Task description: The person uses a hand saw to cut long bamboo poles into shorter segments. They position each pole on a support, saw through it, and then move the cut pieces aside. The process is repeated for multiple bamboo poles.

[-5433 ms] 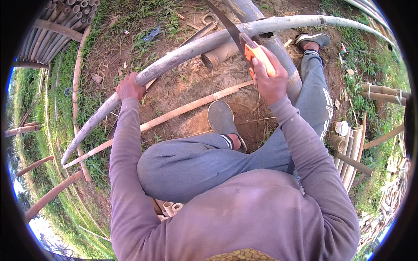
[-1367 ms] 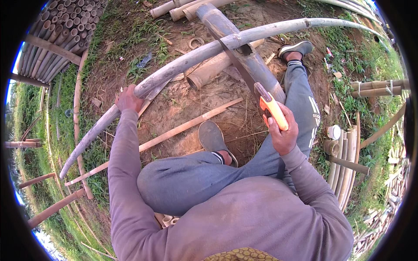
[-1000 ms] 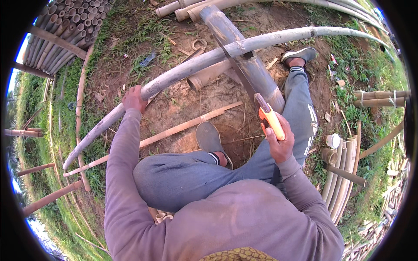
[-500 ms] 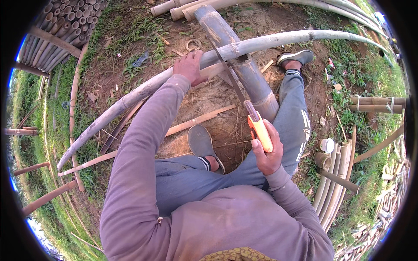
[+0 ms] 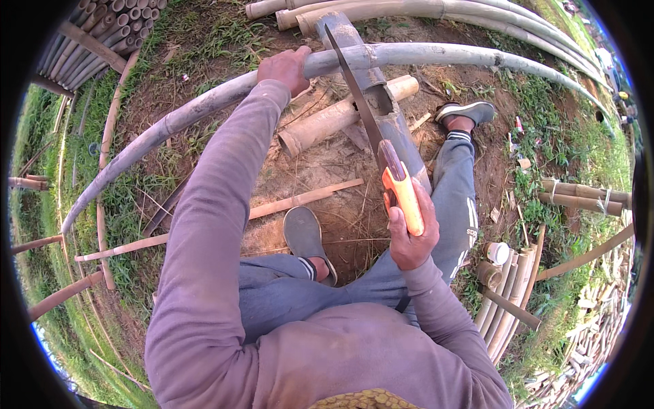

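A long grey-green bamboo pole runs in a curve across the whole view. My left hand is wrapped round it from above, left of the thick bamboo trunk that slants beneath it. In my right hand is the orange handle of a handsaw. Its dark blade points up and away, passing over the pole just right of my left hand; whether the teeth touch it I cannot tell. A short bamboo crosspiece passes through a notch in the trunk, below the pole.
More bamboo poles lie at the far side. Split bamboo strips are on the soil near my left shoe. Cut bamboo lengths and a white cup stand at the right. A bamboo stack fills the far left.
The bamboo pole and my left hand have moved away from me and left, uncovering more of the crosspiece. The saw stays in my right hand, its blade reaching farther past the pole.
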Demonstrator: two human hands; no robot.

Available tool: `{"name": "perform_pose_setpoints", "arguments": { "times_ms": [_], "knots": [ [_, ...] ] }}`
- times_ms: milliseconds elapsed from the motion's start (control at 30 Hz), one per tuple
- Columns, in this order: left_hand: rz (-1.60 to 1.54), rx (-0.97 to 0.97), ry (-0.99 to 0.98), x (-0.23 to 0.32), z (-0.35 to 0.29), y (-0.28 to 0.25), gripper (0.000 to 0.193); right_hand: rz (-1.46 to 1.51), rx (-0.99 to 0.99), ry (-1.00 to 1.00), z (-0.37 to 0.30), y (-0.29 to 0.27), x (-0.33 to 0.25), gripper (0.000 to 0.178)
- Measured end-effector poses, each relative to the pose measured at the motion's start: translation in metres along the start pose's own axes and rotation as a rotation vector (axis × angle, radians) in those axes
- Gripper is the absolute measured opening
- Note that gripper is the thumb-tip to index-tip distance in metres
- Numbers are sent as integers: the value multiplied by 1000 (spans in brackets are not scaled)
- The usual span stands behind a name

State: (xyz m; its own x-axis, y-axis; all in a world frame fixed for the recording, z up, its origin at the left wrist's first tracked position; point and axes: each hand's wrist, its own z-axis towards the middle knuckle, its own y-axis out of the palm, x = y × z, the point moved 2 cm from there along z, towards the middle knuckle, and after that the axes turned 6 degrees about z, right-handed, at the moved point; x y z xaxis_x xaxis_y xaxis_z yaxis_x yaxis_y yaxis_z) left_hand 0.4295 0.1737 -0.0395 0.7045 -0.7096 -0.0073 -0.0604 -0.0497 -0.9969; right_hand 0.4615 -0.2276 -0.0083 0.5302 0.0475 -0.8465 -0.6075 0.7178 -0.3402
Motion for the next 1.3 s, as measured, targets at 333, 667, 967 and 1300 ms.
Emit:
{"name": "perform_pose_setpoints", "arguments": {
  "times_ms": [333, 667, 967, 1300],
  "knots": [
    [-6, -128, -23, -5, 6, 14, 47, 162, 17, 118, 11, 18, 4, 55],
    [-52, -95, -43, -6, 7, 8, 50, 65, 25, 51, 114, 90, 40, 45],
    [-31, -95, -62, -3, 10, 17, 52, 264, 29, 206, 26, 38, 22, 47],
    [12, -108, -67, -5, 6, 1, 42, 179, 17, 129, 33, 48, 27, 53]
  ]
}}
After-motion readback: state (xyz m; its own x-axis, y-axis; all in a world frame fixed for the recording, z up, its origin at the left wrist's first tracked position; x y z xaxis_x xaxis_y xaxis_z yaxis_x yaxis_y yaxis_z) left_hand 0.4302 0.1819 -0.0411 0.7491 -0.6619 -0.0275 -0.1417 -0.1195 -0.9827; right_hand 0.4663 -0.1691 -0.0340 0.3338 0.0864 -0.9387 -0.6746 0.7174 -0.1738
